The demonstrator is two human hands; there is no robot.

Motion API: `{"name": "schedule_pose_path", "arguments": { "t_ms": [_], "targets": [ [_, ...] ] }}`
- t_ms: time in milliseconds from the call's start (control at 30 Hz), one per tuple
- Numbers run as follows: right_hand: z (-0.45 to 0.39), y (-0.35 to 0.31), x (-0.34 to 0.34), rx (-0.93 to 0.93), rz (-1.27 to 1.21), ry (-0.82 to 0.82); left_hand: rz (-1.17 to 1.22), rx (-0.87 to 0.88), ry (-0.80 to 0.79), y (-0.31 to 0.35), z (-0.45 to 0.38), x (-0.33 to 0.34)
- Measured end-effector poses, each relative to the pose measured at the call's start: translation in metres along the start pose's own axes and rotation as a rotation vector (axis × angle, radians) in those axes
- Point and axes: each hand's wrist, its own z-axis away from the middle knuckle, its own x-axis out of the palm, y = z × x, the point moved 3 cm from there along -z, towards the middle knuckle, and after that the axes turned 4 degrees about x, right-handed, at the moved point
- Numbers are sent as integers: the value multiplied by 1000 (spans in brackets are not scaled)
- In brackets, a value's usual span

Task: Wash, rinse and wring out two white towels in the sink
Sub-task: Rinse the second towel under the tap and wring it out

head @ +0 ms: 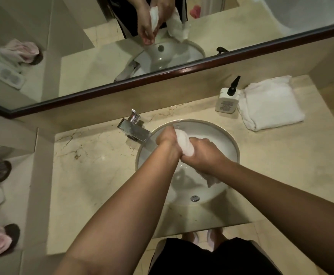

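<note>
Both my hands grip one wet white towel above the round white sink. My left hand holds its upper end, close to the tap. My right hand is wrapped round the lower part, and a loose end of the towel hangs below it into the bowl. The towel looks bunched into a thick roll between the hands. A second white towel lies folded on the counter at the back right, away from both hands.
A chrome tap stands at the sink's back left. A white pump bottle sits beside the folded towel. The drain shows at the bowl's near side. A mirror runs along the back wall. Pink cloth items lie at far left.
</note>
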Motion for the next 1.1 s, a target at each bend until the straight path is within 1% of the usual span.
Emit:
{"name": "schedule_pose_path", "arguments": {
  "t_ms": [33,67,133,167,200,233,300,400,467,533,600,667,700,767,833,900,933,1000,1100],
  "targets": [
    [0,1,-6,11,-160,-28,5,25,-81,7,5,5],
    [1,3,-14,27,-323,-49,16,44,-219,13,12,7],
    [3,8,-32,52,-616,-129,94,112,-564,29,35,9],
    [6,9,-41,47,-764,-213,117,118,-725,34,42,7],
    [8,10,-46,47,-911,-335,128,120,-858,37,47,1],
    [10,9,-51,53,-1048,-483,108,145,-959,39,50,-1],
    [15,0,-53,54,-1269,-809,73,182,-1086,44,60,0],
    [23,-22,-50,-30,-1519,-1252,98,92,-1276,55,78,17],
    [27,-35,-49,-82,-1656,-1437,88,133,-1450,63,93,28],
    [31,-46,-49,-118,-1717,-1501,106,150,-1535,69,104,37],
    [35,-48,-49,-105,-1706,-1472,156,112,-1493,71,108,41],
    [38,-39,-53,-40,-1608,-1329,179,94,-1370,71,104,42],
    [41,-32,-58,11,-1527,-1236,189,101,-1272,70,102,41],
    [45,-20,-70,116,-1300,-1041,222,84,-1034,61,95,38],
    [46,-12,-77,169,-942,-798,221,45,-822,47,88,36],
    [41,-11,-76,143,-522,-548,160,30,-668,35,79,35],
    [36,-11,-72,118,-360,-443,133,27,-596,31,74,35],
    [23,-8,-63,65,-175,-301,109,25,-460,25,66,38],
    [6,2,-55,38,-75,-128,121,41,-294,20,49,46]
  ]
}}
